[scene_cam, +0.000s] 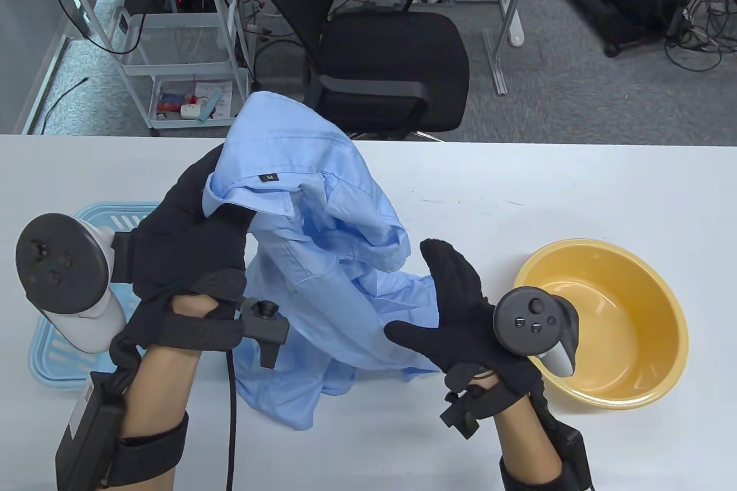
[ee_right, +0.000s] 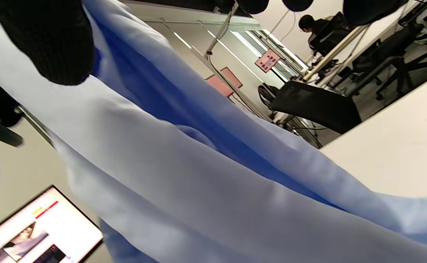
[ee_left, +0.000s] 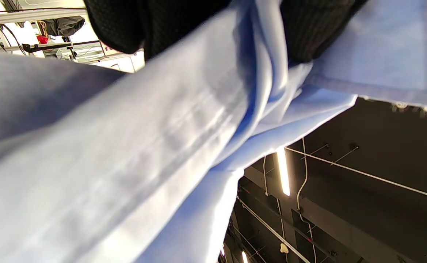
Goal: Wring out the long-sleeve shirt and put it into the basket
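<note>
White desk (scene_cam: 576,180) with an office chair (scene_cam: 386,48) behind it carries a pale blue basket (scene_cam: 52,364) at the left and a yellow basin (scene_cam: 604,330) at the right. Between them the left hand (scene_cam: 190,238) grips the collar end of the blue long-sleeve shirt (scene_cam: 322,261) and lifts it so the cloth hangs, its lower part resting on the desk. The right hand (scene_cam: 460,312), fingers straight and thumb out, lies flat against the hanging cloth, probably to gather it into a rope for wringing; nothing is twisted yet.
</note>
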`<action>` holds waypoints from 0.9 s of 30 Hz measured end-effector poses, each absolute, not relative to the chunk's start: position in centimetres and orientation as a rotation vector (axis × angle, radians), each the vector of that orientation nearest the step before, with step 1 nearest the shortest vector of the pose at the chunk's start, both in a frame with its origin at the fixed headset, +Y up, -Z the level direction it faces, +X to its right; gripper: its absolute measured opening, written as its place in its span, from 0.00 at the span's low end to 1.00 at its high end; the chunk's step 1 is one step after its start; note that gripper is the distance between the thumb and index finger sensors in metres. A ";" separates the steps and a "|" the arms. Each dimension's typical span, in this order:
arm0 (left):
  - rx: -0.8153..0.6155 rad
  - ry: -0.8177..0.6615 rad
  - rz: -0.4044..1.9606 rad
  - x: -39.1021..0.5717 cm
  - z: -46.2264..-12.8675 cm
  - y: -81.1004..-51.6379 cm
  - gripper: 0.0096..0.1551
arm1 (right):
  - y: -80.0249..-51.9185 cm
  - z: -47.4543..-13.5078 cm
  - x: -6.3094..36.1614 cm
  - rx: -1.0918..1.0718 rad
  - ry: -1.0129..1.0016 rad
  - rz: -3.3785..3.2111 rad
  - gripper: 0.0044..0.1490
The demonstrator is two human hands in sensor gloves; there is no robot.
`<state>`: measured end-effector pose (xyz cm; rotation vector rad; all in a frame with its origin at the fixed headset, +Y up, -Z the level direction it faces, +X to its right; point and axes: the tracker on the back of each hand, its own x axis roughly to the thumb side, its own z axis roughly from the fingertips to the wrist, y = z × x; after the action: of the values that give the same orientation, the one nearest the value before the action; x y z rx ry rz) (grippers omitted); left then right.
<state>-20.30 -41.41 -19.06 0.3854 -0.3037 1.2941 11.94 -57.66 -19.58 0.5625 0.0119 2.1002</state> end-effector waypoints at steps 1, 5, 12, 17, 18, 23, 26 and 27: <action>0.381 -0.310 1.291 -20.1 -19.1 -41.5 0.25 | -56.5 -19.7 11.4 0.578 -0.009 2.084 0.75; 0.357 -0.331 1.298 -19.3 -19.4 -41.8 0.26 | -54.0 -20.3 9.8 0.666 0.045 2.028 0.84; 0.292 -0.400 1.314 -17.1 -20.0 -42.7 0.28 | -50.3 -20.9 6.9 0.764 0.032 1.851 0.89; 0.185 -0.552 1.300 -15.2 -20.1 -42.9 0.38 | -47.4 -20.7 6.0 0.681 -0.102 1.830 0.85; 0.148 -0.605 1.309 -14.8 -20.1 -42.9 0.43 | -47.1 -20.6 5.9 0.611 -0.129 1.837 0.81; -0.004 -0.735 1.329 -14.0 -19.2 -43.1 0.54 | -46.7 -20.8 6.4 0.495 -0.291 1.904 0.57; 0.072 -0.767 1.307 -14.7 -18.5 -43.5 0.53 | -46.3 -20.3 6.1 0.519 -0.308 1.878 0.50; 0.092 -0.780 1.318 -15.0 -18.2 -43.8 0.53 | -46.0 -20.1 5.9 0.532 -0.323 1.906 0.49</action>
<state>-14.98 -43.80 -18.21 0.0922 -0.7800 1.3180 5.88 -45.97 -20.10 0.5321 -0.3226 1.9055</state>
